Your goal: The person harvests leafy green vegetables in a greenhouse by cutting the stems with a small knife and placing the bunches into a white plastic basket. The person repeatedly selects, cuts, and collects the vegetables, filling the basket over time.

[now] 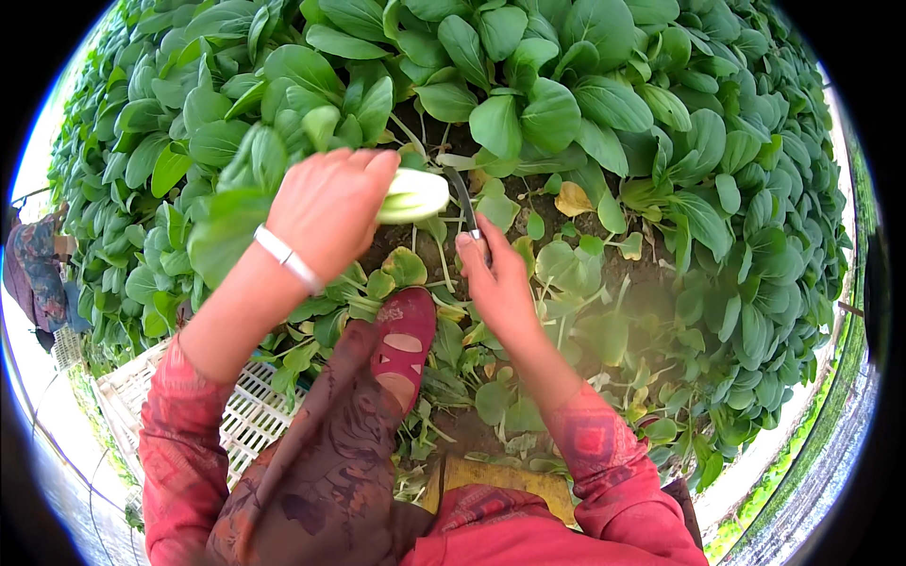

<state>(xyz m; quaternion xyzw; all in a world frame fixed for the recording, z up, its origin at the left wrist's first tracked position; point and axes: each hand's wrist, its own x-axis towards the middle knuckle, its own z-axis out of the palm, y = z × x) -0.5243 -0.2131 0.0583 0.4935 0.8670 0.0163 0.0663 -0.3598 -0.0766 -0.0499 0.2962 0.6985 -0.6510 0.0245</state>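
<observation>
Bok choy (412, 195), a single head with a pale, smooth, thick white-green base, lay sideways in the left hand (326, 215), held above the bare patch of dark soil (566, 236) in the middle of the vegetable bed (585, 85). The left hand's grip was clenched around the head just behind its base, the dark leaves trailing off to the person's left. The right hand (497, 278) was closed on the handle of a small knife (464, 200), whose narrow dark blade pointed up and met the cut end of the stalk.

To trim that base well, the blade would best be drawn across the stump in short strokes aimed away from the left fingers, with the head kept steady and turned a little at a time, so that only the rough end and loose outer leaves come off.

Around the hands the bed was a dense mat of rounded, glossy, spoon-shaped leaves; a few yellowed leaves (573, 198) and cut scraps lay on the crumbly soil. A white band (288, 258) circled the left wrist, and both forearms wore red patterned sleeves (590, 443). A red shoe with cut-outs (404, 344) stood among the trimmings, and a white slatted plastic crate (250, 415) sat at the lower left, beside the person's knee.
</observation>
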